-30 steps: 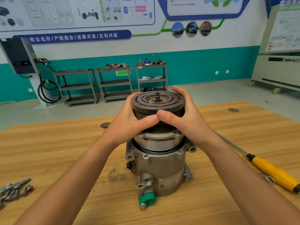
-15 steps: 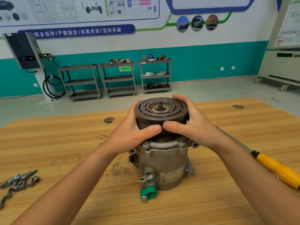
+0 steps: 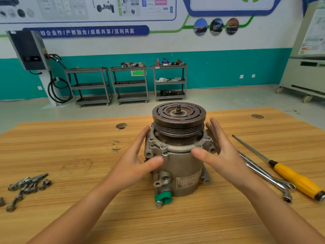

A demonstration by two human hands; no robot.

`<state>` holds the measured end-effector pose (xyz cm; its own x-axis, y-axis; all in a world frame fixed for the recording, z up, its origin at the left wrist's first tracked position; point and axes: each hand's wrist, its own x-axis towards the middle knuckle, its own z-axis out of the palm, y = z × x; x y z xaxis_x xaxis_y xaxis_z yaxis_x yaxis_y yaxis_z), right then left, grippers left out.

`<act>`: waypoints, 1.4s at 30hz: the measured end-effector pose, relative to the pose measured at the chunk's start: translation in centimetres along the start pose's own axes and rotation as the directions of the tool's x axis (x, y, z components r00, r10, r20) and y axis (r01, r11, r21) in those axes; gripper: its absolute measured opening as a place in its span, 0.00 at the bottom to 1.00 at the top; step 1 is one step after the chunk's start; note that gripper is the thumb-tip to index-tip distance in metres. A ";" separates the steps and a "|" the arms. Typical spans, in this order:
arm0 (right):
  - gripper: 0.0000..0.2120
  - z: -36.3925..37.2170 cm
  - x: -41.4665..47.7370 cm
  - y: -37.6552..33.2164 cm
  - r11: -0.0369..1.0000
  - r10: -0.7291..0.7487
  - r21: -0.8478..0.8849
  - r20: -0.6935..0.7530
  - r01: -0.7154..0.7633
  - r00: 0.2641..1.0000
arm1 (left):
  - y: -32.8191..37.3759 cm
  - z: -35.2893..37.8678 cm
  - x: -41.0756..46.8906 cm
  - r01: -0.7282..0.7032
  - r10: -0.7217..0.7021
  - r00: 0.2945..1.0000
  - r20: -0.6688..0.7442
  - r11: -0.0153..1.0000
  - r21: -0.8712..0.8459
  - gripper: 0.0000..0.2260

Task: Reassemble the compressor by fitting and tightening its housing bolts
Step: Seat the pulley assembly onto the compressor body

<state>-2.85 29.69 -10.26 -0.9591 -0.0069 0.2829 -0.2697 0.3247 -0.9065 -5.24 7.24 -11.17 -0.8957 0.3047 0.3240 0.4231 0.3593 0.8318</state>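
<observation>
Head view: spread hands bracket the upright compressor (image 3: 182,166).
Fingers straight and apart, the left hand (image 3: 133,162) and right hand (image 3: 224,152) flank it, gripping nothing; contact is unclear. Loose bolts (image 3: 28,184) lie well left of the left hand.

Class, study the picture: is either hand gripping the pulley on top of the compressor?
No, the left hand and right hand are open, fingers straight, beside the housing below the pulley.
</observation>
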 end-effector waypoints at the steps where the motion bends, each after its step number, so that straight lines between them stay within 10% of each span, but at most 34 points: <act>1: 0.62 0.4 -0.5 0.2 1.000 0.004 -0.001 -0.032 -0.004 0.999 | 0.0 0.7 -0.4 -0.028 0.028 0.999 -0.045 1.000 0.006 0.44; 15: 0.51 4.1 -2.0 1.1 0.997 -0.082 -0.030 -0.285 0.076 0.955 | 0.9 5.2 -1.8 -0.116 0.088 0.880 -0.466 0.993 -0.032 0.34; 42: 0.43 3.7 -1.8 1.2 0.988 -0.133 0.043 -0.279 0.151 0.951 | 0.3 5.2 -1.6 -0.196 0.161 0.845 -0.510 0.981 -0.014 0.25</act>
<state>-1.81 26.58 -13.05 -0.8522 0.2143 0.4773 -0.4148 0.2793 -0.8660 -3.00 11.45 -13.80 -0.7586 -0.1340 0.6376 0.5882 0.2801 0.7586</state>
